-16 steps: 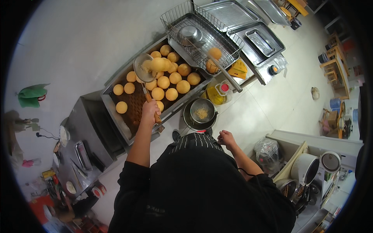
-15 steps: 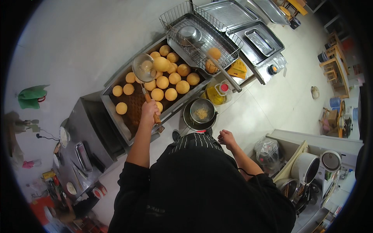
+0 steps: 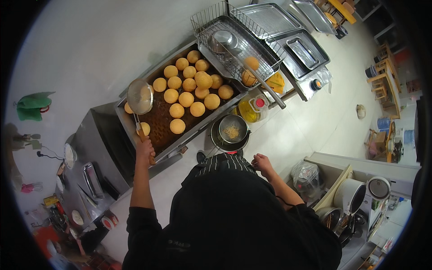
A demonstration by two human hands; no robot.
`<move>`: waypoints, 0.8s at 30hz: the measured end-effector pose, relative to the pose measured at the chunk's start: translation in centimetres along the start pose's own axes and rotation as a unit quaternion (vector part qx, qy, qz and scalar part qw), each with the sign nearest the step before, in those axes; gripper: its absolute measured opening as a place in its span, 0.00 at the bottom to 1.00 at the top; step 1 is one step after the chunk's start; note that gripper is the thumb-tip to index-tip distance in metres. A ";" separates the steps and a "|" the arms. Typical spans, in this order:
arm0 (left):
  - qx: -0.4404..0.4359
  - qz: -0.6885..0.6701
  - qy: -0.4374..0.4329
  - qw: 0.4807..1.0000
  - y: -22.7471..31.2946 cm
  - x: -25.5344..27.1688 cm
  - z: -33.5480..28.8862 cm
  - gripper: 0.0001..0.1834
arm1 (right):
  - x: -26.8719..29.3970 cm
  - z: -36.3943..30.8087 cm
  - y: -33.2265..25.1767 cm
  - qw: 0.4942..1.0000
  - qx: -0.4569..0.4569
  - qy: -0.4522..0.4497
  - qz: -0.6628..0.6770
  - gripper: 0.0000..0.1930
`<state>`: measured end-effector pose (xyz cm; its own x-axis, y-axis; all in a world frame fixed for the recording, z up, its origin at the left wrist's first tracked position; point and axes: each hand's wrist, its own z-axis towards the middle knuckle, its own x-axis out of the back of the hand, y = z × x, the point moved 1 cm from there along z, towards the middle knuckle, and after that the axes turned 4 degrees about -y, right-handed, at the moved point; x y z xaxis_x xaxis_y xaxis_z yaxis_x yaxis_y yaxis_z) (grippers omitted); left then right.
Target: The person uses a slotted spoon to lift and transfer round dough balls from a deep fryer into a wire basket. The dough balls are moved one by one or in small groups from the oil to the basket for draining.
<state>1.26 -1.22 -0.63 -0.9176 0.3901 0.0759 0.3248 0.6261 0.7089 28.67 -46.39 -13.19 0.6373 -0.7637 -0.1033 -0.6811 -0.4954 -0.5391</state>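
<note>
Skimmer ladle [image 3: 140, 96], round metal bowl on a long wooden handle: left hand [image 3: 145, 148] grip was clamped on the handle's near end, bowl far beyond it over the fryer tray [image 3: 155, 155] among floating golden dough balls [image 3: 186, 99]. Judged light, stiff, possibly greasy; best held at the wood. Right hand [image 3: 262, 163] was loosely curled, empty

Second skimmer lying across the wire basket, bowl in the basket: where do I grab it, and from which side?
Probably by the long handle, at the free end jutting past the wire basket toward the oil jug. Come from the person's side with the empty right hand; the bowl sits low inside the basket walls, beside two fried balls.
</note>
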 end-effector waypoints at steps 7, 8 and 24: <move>-0.061 0.218 0.105 0.968 2.1 5.4 1.3 0.10 | -1.1 -0.2 -1.1 1.000 -0.007 -0.001 0.001 0.08; -0.071 0.252 0.116 0.958 2.4 6.3 2.0 0.11 | -1.3 -0.3 -1.2 1.000 -0.004 0.003 -0.002 0.09; -0.010 0.311 0.050 0.949 -1.6 13.5 14.4 0.10 | -4.2 -3.6 0.2 0.999 -0.012 0.038 -0.035 0.10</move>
<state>-8.31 12.76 -10.79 -0.5664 0.6141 0.5496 0.8077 0.2812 0.5183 24.58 -44.75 -9.83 0.6554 -0.7553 -0.0024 -0.6450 -0.5581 -0.5221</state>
